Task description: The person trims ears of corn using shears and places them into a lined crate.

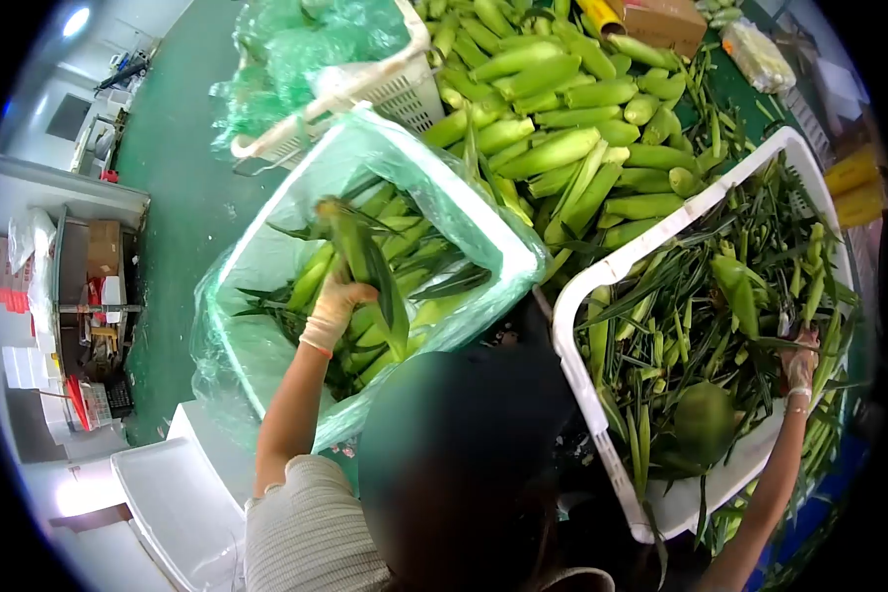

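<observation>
- 9 o'clock from frame centre: left hand (333,304), gloved; grip clenched around a corn ear (367,261), held above the lined crate (508,247). Fingers partly obscured by the ear.
- 6 o'clock: dark, blurred head (464,444); conceals the crate's near corner.
- 1 o'clock: corn pile (562,109); cut off at top.
- 3 o'clock: husk crate (579,385); floor mostly buried.
- 4 o'clock: right hand (800,360) among leaves (661,326); grip state cannot be determined.

A shelf (101,308) holding a cardboard box (104,247) stands beside green floor (180,217).
</observation>
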Demonstrator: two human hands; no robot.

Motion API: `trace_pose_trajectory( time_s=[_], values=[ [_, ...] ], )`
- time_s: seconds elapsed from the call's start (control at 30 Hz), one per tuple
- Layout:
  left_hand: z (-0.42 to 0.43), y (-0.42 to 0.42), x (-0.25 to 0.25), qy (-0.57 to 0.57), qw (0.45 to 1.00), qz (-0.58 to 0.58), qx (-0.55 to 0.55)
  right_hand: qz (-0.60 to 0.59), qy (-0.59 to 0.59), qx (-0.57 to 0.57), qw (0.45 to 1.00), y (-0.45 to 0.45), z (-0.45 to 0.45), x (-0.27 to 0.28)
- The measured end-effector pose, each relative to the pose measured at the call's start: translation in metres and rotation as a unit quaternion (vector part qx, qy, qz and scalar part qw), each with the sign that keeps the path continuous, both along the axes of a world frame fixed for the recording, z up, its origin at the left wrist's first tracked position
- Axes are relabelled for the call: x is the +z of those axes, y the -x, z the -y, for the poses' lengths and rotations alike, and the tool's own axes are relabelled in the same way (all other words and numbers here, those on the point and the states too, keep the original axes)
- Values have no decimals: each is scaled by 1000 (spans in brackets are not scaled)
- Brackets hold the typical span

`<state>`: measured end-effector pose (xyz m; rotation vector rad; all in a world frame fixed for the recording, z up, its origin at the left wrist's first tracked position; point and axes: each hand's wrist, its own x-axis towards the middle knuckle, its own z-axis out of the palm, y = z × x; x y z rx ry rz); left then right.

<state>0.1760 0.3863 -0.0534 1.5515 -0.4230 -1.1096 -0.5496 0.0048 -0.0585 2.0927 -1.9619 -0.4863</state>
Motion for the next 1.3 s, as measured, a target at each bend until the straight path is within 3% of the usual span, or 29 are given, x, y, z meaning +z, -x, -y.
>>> trace_pose_trajectory(
  time_s=[0.07,0.1,0.13,0.17,0.2,0.23,0.27,0.3,0.33,0.37,0.4,0.47,0.53,0.6,0.67,0.73,0.77,0.83,0.9,0.93,0.97,1.0,1.03,1.07,1.1,1.13,1.17,1.23,1.3],
  values=[
    [2,-23,26,125,987,-97,38,30,1,7,1000,-35,-40,50],
    [20,-6,64,162,966,-148,136,61,72,18,995,-55,-52,61],
    [30,-17,66,153,972,170,56,91,66,16,994,-111,-92,118],
    [55,-11,84,149,922,358,16,33,82,-1,996,-129,-109,137],
    [81,-6,102,137,832,537,12,16,107,72,991,-92,-99,112],
    [112,16,133,272,947,168,34,33,226,190,955,-68,-97,92],
    [144,39,164,379,887,-216,151,11,259,148,954,-111,-131,134],
    [165,63,187,349,883,-276,148,82,220,2,972,-111,-131,126],
    [185,86,203,316,876,-335,141,125,147,-36,981,-95,-114,99],
    [203,110,211,303,868,-364,148,284,65,-129,948,-125,-146,133],
    [218,136,216,298,869,-379,112,284,86,-100,950,-128,-164,121],
    [243,189,219,252,864,-435,38,439,-15,-108,892,-129,-171,105],
    [265,238,205,209,882,-421,48,621,-20,-117,775,-144,-181,96],
    [266,279,193,196,886,-420,24,743,-84,-125,652,-166,-212,140],
    [268,302,174,165,890,-424,9,915,-209,-107,327,-167,-233,125],
    [263,316,165,113,916,-384,33,931,-293,-151,157,-176,-226,93],
    [266,312,156,135,911,-389,-3,930,-322,-141,110,-169,-217,81],
    [268,298,154,152,910,-386,0,923,-222,-159,270,-159,-220,129],
    [270,281,170,178,921,-345,-3,905,-141,-80,394,-146,-222,160],
    [269,270,175,204,921,-330,-32,852,-78,-55,514,-131,-209,139],
    [271,262,180,186,925,-328,-50,889,-88,-52,447,-126,-210,146],
    [260,269,196,165,956,-238,-51,920,-98,-47,377,-123,-214,158],
    [265,267,179,175,972,-112,-108,960,-135,3,244,-128,-219,172],
    [272,265,165,185,969,18,-160,976,-143,-12,162,-127,-218,168],
    [255,291,178,165,958,113,-205,981,-147,0,130,-129,-214,164],
    [250,309,172,171,944,125,-252,984,-151,10,98,-132,-211,162],
    [249,320,160,133,938,135,-292,984,-138,20,109,-138,-209,167],
    [217,352,180,145,925,-31,-349,981,-76,1,178,-150,-209,186],
    [216,349,168,121,880,-114,-445,975,-68,-8,211,-147,-201,185]
  ],
)
